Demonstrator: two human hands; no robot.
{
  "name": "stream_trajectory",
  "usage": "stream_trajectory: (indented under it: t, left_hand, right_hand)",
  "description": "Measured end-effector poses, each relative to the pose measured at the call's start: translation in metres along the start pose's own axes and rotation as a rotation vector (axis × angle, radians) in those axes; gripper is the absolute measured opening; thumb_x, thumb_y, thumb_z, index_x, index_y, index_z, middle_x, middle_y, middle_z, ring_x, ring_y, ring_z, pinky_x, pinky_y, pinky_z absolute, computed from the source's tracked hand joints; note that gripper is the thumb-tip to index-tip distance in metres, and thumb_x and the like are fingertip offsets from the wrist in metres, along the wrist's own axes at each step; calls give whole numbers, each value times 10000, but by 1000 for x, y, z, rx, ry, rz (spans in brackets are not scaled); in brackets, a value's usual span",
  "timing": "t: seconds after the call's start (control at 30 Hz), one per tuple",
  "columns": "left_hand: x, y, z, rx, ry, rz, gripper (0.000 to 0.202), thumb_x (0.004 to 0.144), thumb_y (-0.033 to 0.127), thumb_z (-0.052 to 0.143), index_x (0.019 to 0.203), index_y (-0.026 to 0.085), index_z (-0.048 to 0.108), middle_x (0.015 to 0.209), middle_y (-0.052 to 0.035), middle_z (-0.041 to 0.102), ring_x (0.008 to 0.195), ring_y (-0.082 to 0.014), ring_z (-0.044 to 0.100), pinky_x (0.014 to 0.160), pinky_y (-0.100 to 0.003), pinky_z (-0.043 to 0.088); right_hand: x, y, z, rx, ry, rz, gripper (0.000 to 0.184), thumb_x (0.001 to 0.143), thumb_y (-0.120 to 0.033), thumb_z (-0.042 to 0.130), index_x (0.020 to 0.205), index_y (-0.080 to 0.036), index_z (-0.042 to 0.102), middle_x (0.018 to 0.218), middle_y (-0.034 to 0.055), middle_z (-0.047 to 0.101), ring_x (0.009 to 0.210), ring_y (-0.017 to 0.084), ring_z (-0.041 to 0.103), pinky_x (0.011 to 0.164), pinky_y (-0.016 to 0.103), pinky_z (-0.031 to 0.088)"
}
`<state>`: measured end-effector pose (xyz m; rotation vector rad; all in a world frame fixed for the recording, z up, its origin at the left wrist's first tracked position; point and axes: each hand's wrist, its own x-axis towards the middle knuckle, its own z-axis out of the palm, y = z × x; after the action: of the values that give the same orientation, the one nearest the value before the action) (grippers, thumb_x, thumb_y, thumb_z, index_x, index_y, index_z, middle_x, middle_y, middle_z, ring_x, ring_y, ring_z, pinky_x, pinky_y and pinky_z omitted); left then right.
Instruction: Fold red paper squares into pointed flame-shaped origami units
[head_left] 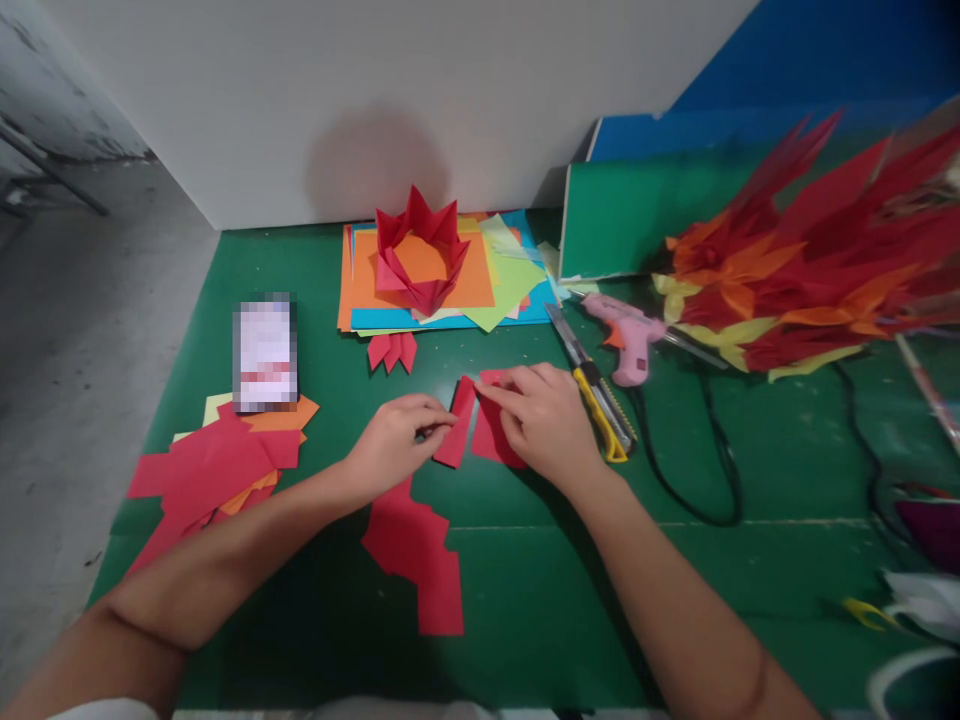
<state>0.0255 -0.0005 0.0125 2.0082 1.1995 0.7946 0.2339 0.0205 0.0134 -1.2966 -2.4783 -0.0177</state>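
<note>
My left hand [395, 437] pinches the edge of a folded red paper piece [457, 425] lying on the green table [540, 590]. My right hand [541, 417] presses flat on the other half of the same red paper, fingers closed on its top edge. A small folded red piece [391, 350] lies just behind my hands. More red paper strips [416, 560] lie in front of my left wrist. A red paper crown shape [418, 250] stands on a stack of coloured sheets [480, 290] at the back.
A yellow utility knife [596, 395] and a pink glue gun [626, 335] with black cord lie right of my right hand. A phone [265, 352] and red and orange scraps [217, 465] are at left. A red-orange paper spike bundle [810, 265] fills the right.
</note>
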Motion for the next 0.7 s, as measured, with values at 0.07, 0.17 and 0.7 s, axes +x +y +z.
stream_trajectory:
  t: [0.07,0.17,0.7]
  left_hand:
    - [0,0,0,-5,2,-1,192,818,93,560,872,170,727,836,-40,697,706,-113,631,648,-208,515]
    - [-1,0,2,-14,14,-3,195,813,88,555,864,173,723,826,-36,694,678,-105,620,625,-203,509]
    - [-2,2,5,-366,122,-107,331,760,216,675,1069,146,580,859,-44,653,750,-114,622,646,-202,518]
  right_hand:
    - [1,0,0,-12,-12,16,355,844,-101,441,1080,-173,695,840,101,617,797,245,431,668,381,319]
    - [1,0,0,2,-11,28,371,838,-84,427,1083,-178,689,873,108,620,810,252,449,676,392,338]
    - [-5,-23,3,636,217,244,305,876,-220,554,1172,-269,606,1037,42,690,876,184,635,794,347,524]
